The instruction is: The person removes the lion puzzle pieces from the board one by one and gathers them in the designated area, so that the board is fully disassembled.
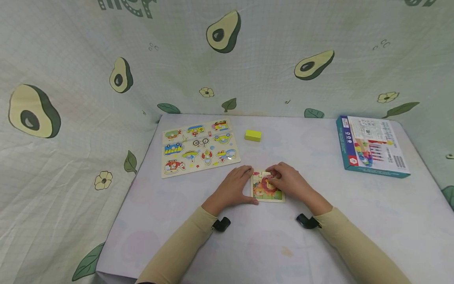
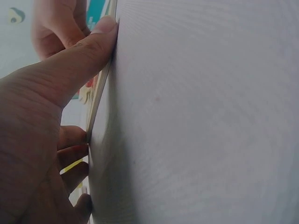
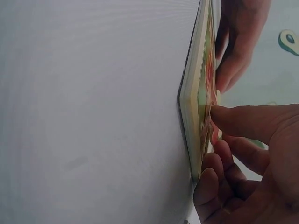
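Note:
A small square lion puzzle (image 1: 264, 192) lies flat on the table, its colourful pieces inside a pale wooden frame. My left hand (image 1: 232, 188) spans its left side, thumb at the lower edge and fingertips by the upper left corner. In the left wrist view the thumb (image 2: 96, 46) rests on the board's edge. The right hand (image 1: 292, 183) is over the puzzle's upper right, and in the right wrist view its thumb and fingers pinch a reddish puzzle piece (image 3: 215, 132) at the board's surface. The fingers partly cover that piece. A pale gap shows near the puzzle's top.
Behind and left of the puzzle lies a larger wooden board (image 1: 193, 158) with vehicle pictures. A yellow block (image 1: 253, 135) is at the back middle. At the back right of the table (image 1: 159, 236) is a flat teal-edged box (image 1: 376, 146). Avocado-print cloth (image 1: 262, 79) hangs behind.

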A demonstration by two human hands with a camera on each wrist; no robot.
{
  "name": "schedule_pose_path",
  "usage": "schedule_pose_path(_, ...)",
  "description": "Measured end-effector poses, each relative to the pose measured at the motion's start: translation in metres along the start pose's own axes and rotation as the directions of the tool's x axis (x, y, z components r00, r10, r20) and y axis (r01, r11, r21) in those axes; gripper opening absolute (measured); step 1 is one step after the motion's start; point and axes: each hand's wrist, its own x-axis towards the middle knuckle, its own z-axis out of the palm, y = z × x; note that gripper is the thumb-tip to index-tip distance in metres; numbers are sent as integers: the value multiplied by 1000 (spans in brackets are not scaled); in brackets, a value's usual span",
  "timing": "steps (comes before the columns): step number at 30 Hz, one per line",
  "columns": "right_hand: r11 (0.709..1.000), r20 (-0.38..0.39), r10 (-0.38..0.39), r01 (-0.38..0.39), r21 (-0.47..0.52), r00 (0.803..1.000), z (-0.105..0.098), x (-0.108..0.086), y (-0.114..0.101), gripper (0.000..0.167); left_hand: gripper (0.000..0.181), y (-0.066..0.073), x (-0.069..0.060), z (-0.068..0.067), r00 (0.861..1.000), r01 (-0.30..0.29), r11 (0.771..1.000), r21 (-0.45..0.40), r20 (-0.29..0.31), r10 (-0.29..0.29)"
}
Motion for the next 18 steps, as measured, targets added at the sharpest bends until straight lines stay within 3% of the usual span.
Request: schedule_pose_path(18,999,-24,-42,42,11,999,1,1,1,22,115,0,0,0,1000,0,1000,2,3,0)
